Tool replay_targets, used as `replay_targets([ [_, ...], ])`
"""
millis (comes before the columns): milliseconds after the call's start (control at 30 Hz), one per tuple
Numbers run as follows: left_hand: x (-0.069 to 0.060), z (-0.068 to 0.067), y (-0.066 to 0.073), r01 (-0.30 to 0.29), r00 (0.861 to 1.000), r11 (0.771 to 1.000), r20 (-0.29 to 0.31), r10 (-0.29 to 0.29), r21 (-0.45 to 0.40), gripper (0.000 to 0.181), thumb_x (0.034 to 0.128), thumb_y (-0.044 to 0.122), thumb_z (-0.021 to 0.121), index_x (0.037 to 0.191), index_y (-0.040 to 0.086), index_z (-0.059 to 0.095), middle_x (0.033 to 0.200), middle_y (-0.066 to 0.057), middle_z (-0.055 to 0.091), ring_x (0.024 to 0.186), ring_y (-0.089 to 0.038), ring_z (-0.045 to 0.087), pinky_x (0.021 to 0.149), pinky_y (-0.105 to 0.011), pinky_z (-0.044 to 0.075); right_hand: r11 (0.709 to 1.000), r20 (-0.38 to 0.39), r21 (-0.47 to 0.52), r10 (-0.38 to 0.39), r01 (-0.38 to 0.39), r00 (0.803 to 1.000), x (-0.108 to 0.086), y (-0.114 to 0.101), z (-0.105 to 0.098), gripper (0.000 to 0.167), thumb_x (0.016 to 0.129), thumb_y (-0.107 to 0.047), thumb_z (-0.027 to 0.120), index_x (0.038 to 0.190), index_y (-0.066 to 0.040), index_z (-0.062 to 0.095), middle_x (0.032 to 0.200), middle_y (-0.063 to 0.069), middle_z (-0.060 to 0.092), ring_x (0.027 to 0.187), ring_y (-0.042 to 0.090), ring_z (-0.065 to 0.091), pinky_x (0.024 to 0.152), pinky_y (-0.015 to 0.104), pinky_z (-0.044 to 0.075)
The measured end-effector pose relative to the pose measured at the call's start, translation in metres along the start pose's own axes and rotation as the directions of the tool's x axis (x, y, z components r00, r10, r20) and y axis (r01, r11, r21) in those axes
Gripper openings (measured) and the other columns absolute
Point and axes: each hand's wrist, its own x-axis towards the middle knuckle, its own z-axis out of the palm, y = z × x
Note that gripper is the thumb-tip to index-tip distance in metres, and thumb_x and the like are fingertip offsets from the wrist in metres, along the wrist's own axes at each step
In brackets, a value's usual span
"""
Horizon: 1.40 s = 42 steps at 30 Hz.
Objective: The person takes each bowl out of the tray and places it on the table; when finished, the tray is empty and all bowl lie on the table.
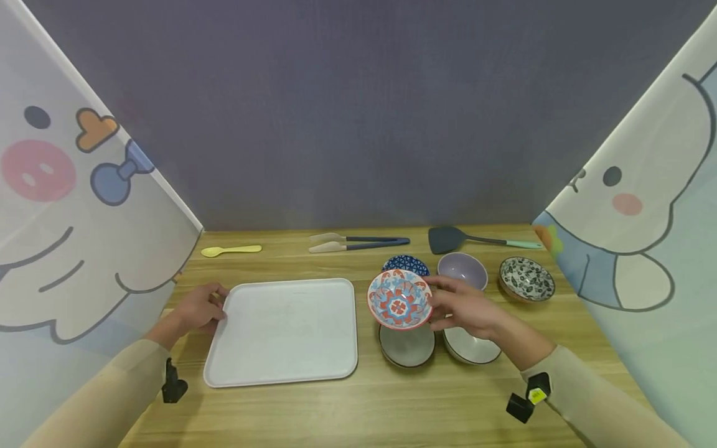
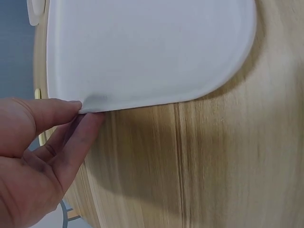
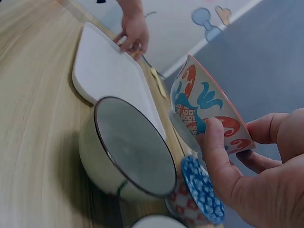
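My right hand (image 1: 467, 309) grips a red, blue and white patterned bowl (image 1: 399, 300) at its right rim. In the right wrist view this bowl (image 3: 204, 107) is tilted and held up off the table, with the thumb on its outside. Below it in the head view stands a grey-white bowl (image 1: 407, 347), partly covered. Behind it a blue patterned bowl (image 1: 406, 264) shows only its far part. My left hand (image 1: 198, 308) pinches the left edge of a white rectangular tray (image 1: 285, 333). The left wrist view has the thumb on the tray's rim (image 2: 142, 102) and fingers under it.
Right of the held bowl are a purple bowl (image 1: 462, 269), a white bowl (image 1: 473, 348) partly behind my hand, and a dark-leaf patterned bowl (image 1: 526, 279). Along the back lie a yellow spoon (image 1: 232, 250), tongs (image 1: 361, 243) and a spatula (image 1: 476, 240). A grey wall (image 1: 358, 124) stands behind.
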Motion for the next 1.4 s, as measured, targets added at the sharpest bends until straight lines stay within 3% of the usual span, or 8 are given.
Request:
replay_targets([
  [267,-0.002,-0.003,-0.001,-0.014,1.000,1.000,-0.013,0.014,0.022,0.055,0.0891,-0.006,0.068,0.139,-0.013,0.045,0.106,-0.026,0.058,0.081,-0.026,0.068,0.068,-0.041,0.062,1.000,-0.059,0.005,-0.010,0.010,0.998,-0.033,0.001,-0.027,0.066,0.105,-0.012,0.049,0.161,0.002,0.017,0.112,0.010,0.068,0.098,0.020,0.072,0.083,0.037,0.062],
  [467,-0.003,-0.003,-0.004,-0.005,1.000,1.000,-0.010,0.005,-0.007,0.058,0.0903,-0.005,0.069,0.142,-0.013,0.043,0.105,-0.023,0.058,0.080,-0.024,0.068,0.069,-0.041,0.062,1.000,-0.095,0.024,-0.014,0.016,0.995,-0.055,0.008,-0.046,0.069,0.107,-0.013,0.048,0.161,0.004,0.009,0.111,0.007,0.067,0.098,0.019,0.071,0.083,0.036,0.062],
  [667,-0.003,-0.002,-0.002,-0.005,1.000,1.000,-0.008,0.005,-0.020,0.059,0.0905,-0.006,0.069,0.143,-0.014,0.043,0.101,-0.021,0.057,0.078,-0.023,0.066,0.068,-0.040,0.062,0.997,-0.124,0.057,-0.038,0.046,0.992,-0.076,0.018,-0.065,0.063,0.108,-0.014,0.048,0.159,0.002,0.015,0.114,0.004,0.066,0.102,0.019,0.070,0.084,0.035,0.061],
  [800,-0.001,-0.001,-0.001,-0.007,1.000,1.000,-0.005,0.007,-0.016,0.058,0.0914,-0.006,0.068,0.143,-0.014,0.042,0.103,-0.022,0.057,0.078,-0.023,0.067,0.069,-0.040,0.063,0.995,-0.148,0.077,-0.050,0.062,0.988,-0.090,0.025,-0.078,0.056,0.109,-0.013,0.047,0.158,-0.005,0.022,0.118,0.003,0.065,0.103,0.020,0.070,0.087,0.036,0.061],
  [1000,0.001,-0.001,0.000,0.009,1.000,1.000,0.002,-0.009,-0.019,0.059,0.0923,-0.006,0.067,0.144,-0.013,0.041,0.105,-0.023,0.057,0.082,-0.024,0.067,0.070,-0.041,0.063,0.993,-0.182,0.090,-0.057,0.074,0.982,-0.111,0.037,-0.097,0.035,0.110,-0.013,0.044,0.143,-0.025,0.041,0.119,-0.001,0.066,0.104,0.020,0.071,0.091,0.038,0.060],
  [1100,0.001,-0.001,0.000,0.016,1.000,1.000,0.001,-0.016,-0.017,0.060,0.0919,-0.006,0.067,0.145,-0.012,0.040,0.105,-0.023,0.057,0.083,-0.025,0.066,0.070,-0.041,0.062,0.993,-0.183,0.089,-0.062,0.079,0.981,-0.123,0.043,-0.107,0.035,0.111,-0.014,0.041,0.144,-0.027,0.040,0.120,-0.001,0.066,0.105,0.020,0.071,0.089,0.036,0.060],
  [1400,-0.003,-0.002,-0.009,0.013,1.000,0.999,-0.005,-0.013,-0.029,0.060,0.0919,-0.004,0.068,0.145,-0.011,0.040,0.104,-0.021,0.056,0.081,-0.024,0.067,0.071,-0.041,0.062,0.983,-0.200,0.152,-0.075,0.107,0.977,-0.152,0.059,-0.130,0.044,0.111,-0.007,0.037,0.131,-0.039,0.059,0.117,0.000,0.069,0.104,0.018,0.071,0.087,0.035,0.060],
])
